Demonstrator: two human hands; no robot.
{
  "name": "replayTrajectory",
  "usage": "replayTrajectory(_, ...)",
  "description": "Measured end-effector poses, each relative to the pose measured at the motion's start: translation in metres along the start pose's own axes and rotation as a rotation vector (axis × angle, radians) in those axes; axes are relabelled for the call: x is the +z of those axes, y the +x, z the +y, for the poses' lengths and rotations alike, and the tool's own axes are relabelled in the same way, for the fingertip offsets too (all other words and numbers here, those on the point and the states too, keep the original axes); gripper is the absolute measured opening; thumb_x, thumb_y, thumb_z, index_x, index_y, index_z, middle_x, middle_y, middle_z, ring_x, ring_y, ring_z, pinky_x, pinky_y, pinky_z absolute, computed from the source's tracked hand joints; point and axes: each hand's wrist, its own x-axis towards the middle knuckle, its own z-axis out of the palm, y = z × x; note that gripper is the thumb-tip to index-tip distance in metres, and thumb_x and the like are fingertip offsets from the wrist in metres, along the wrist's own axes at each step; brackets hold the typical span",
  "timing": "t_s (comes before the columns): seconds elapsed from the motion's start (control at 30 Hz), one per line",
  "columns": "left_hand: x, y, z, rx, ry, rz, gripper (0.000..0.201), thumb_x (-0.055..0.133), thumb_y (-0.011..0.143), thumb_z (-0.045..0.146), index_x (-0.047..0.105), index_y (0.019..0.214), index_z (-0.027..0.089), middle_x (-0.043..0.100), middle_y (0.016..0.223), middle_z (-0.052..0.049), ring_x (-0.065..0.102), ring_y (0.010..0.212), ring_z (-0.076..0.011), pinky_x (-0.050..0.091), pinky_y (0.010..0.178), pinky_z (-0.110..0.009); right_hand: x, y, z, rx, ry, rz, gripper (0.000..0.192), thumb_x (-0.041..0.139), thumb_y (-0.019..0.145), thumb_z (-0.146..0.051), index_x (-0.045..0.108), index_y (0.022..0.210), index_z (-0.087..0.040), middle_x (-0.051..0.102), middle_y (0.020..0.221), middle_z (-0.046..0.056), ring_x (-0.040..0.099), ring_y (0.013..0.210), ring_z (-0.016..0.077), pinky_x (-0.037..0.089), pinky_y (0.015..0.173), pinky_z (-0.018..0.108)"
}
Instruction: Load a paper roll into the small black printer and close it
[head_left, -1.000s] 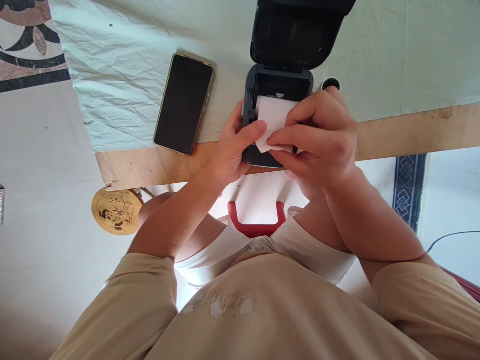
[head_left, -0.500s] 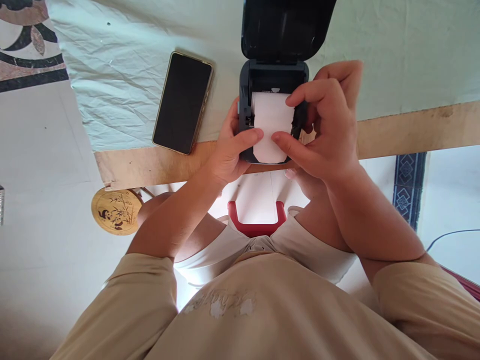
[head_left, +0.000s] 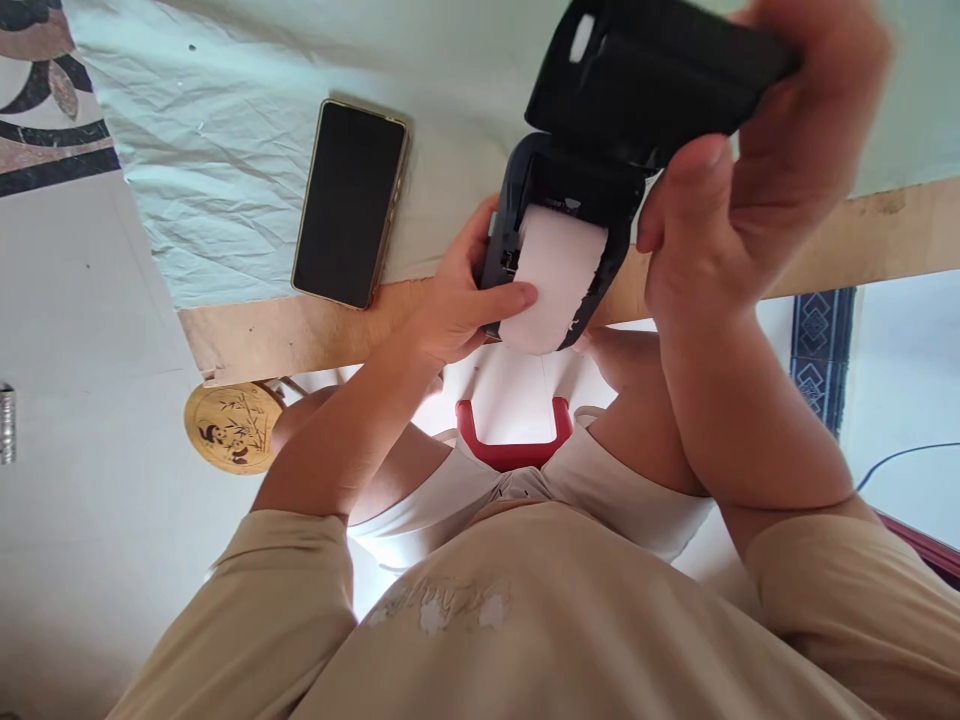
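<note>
I looked down on a pale tiled floor (head_left: 82, 300) with a dark patterned inlay (head_left: 45, 110) at the upper left and a blue patterned border strip (head_left: 817, 350) at the right. Across the top ran a wooden table (head_left: 285, 335) covered by a creased pale green cloth (head_left: 225, 150), its bare wood edge showing nearest me. Under the table edge stood a round stool (head_left: 234, 428) whose top bore a panda-and-bamboo drawing, and a red handle-shaped frame (head_left: 514, 440) showed between my knees. A thin dark cable (head_left: 907, 455) lay on the floor at the far right.

A smartphone (head_left: 349, 202) with a dark screen lay flat on the cloth, well apart to the left of the work. The black portable printer (head_left: 559, 200) sat tilted at the table edge, its lid (head_left: 652, 75) raised. My right hand (head_left: 750, 180) was closed around that lid, thumb on the underside, fingers over the top. My left hand (head_left: 457, 300) gripped the printer's left side, thumb pressed on the white paper roll (head_left: 555, 275) seated in the open bay, its loose end hanging over the front. I could read no writing; a small mark inside the bay was too small to tell.
</note>
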Motion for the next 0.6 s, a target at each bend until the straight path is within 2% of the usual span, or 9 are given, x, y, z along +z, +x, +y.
replayTrajectory(0.07, -0.0015, -0.0004, 0.0008, -0.022, 0.019, 0.024, 0.05, 0.068, 0.061, 0.015, 0.048, 0.106, 0.027, 0.057, 0.087, 0.003, 0.061, 0.081, -0.0128, 0.05, 0.059, -0.02, 0.0015, -0.0013, 0.003, -0.138, -0.079, 0.028, 0.033, 0.05, 0.077, -0.051, 0.05, 0.106, -0.034, 0.051, 0.112, -0.004, 0.054, 0.105, 0.0219, 0.055, 0.059, 0.029)
replayTrajectory(0.17, -0.0022, -0.0015, 0.0019, -0.059, 0.01, 0.073, 0.046, 0.067, 0.063, 0.016, 0.048, 0.103, 0.028, 0.058, 0.089, 0.004, 0.061, 0.083, -0.0138, 0.052, 0.065, -0.026, 0.0013, -0.0032, 0.0062, -0.182, -0.212, -0.113, 0.026, 0.053, 0.075, -0.042, 0.053, 0.099, -0.032, 0.05, 0.118, -0.003, 0.051, 0.11, 0.0238, 0.051, 0.051, 0.027)
replayTrajectory(0.23, -0.0009, -0.0019, 0.0019, -0.039, -0.019, 0.1, 0.036, 0.065, 0.065, 0.015, 0.05, 0.096, 0.025, 0.059, 0.087, 0.005, 0.061, 0.078, -0.0116, 0.052, 0.068, -0.027, 0.0002, -0.0038, 0.0073, -0.228, -0.274, -0.171, 0.024, 0.056, 0.071, -0.034, 0.055, 0.095, -0.03, 0.048, 0.121, -0.001, 0.05, 0.11, 0.0242, 0.051, 0.055, 0.03)
replayTrajectory(0.3, 0.001, -0.0017, 0.0011, 0.011, -0.054, 0.109, 0.028, 0.062, 0.066, 0.013, 0.052, 0.09, 0.022, 0.06, 0.082, 0.005, 0.061, 0.071, -0.009, 0.053, 0.065, -0.026, -0.0006, -0.0037, 0.008, -0.275, -0.314, -0.209, 0.025, 0.057, 0.068, -0.028, 0.055, 0.093, -0.029, 0.047, 0.122, 0.0, 0.05, 0.109, 0.0237, 0.053, 0.067, 0.036)
replayTrajectory(0.37, 0.0027, -0.0011, -0.0001, 0.047, -0.08, 0.109, 0.026, 0.061, 0.067, 0.011, 0.052, 0.09, 0.021, 0.06, 0.078, 0.005, 0.06, 0.067, -0.0075, 0.052, 0.062, -0.024, -0.0007, -0.0034, 0.0081, -0.284, -0.321, -0.234, 0.025, 0.056, 0.067, -0.025, 0.055, 0.092, -0.028, 0.048, 0.122, 0.001, 0.049, 0.11, 0.0232, 0.05, 0.081, 0.041)
replayTrajectory(0.43, 0.0036, -0.0006, -0.001, 0.059, -0.081, 0.104, 0.027, 0.061, 0.066, 0.01, 0.053, 0.09, 0.022, 0.059, 0.077, 0.006, 0.06, 0.066, -0.0072, 0.052, 0.061, -0.023, 0.0001, -0.0037, 0.0076, -0.276, -0.29, -0.251, 0.024, 0.054, 0.069, -0.026, 0.055, 0.093, -0.028, 0.048, 0.122, 0.002, 0.049, 0.111, 0.0231, 0.047, 0.088, 0.044)
replayTrajectory(0.53, 0.0041, -0.0005, -0.001, 0.075, -0.071, 0.114, 0.028, 0.061, 0.066, 0.012, 0.054, 0.092, 0.022, 0.059, 0.078, 0.004, 0.061, 0.072, -0.0096, 0.051, 0.062, -0.023, 0.0032, -0.0063, 0.0057, -0.26, -0.233, -0.249, 0.024, 0.05, 0.072, -0.032, 0.055, 0.095, -0.027, 0.046, 0.124, 0.003, 0.047, 0.114, 0.0245, 0.046, 0.09, 0.045)
replayTrajectory(0.6, 0.0047, -0.0008, -0.0003, 0.08, -0.089, 0.109, 0.03, 0.062, 0.067, 0.019, 0.054, 0.096, 0.023, 0.06, 0.084, 0.002, 0.062, 0.084, -0.0139, 0.05, 0.066, -0.024, 0.0056, -0.009, 0.003, -0.184, -0.204, -0.229, 0.032, 0.047, 0.075, -0.036, 0.052, 0.105, -0.027, 0.044, 0.127, 0.002, 0.044, 0.117, 0.0252, 0.051, 0.077, 0.04)
